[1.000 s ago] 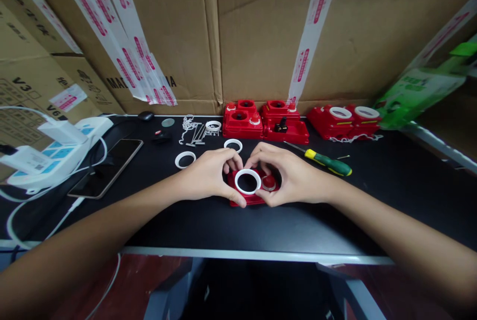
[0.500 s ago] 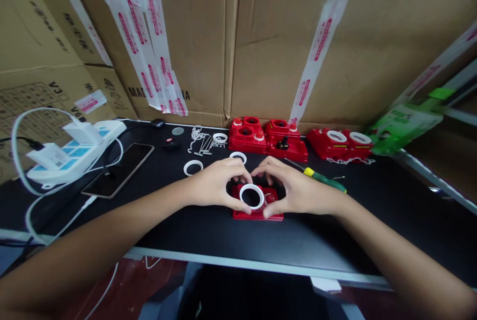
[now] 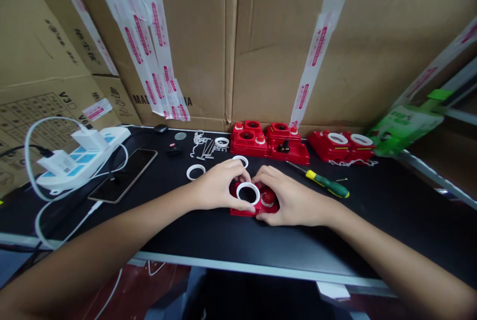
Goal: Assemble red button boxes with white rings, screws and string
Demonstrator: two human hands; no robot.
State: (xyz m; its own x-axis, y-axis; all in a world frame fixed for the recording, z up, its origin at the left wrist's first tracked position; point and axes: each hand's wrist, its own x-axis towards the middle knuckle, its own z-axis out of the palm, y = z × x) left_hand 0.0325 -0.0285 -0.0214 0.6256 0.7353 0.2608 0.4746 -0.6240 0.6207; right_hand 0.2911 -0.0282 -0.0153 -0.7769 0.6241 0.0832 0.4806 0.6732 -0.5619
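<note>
Your left hand [image 3: 221, 186] is curved around the left end of a glossy red plastic housing [image 3: 237, 211], its thumb now at the near rim of a white round plastic-looking ring [image 3: 238, 194]; about a second ago that thumb lay just off the rim. Your right hand [image 3: 294, 198] is cupped around the housing's right end. Its thumb has dropped from the ring's right side to the near edge of the housing, while its fingers bend over the far side. Both hands are narrowed in a hold on the housing; how hard they press, you cannot tell from here.

The ring lies between your hands, over the left half of the housing, in much the same place on it as a moment ago. A round red knob [image 3: 267, 198], blurred half a second ago, shows clearly between ring and right palm. As a judgement, that shift means the left hand is now the one working the ring, with the right steadying the housing; whether the ring sits fully home is hidden.

Just beyond your left fingers lies a loose white ring [image 3: 244, 159], and another white ring [image 3: 189, 171] rests beyond your left wrist. Past your right hand is a green-and-yellow-handled screwdriver [image 3: 328, 184].
</note>
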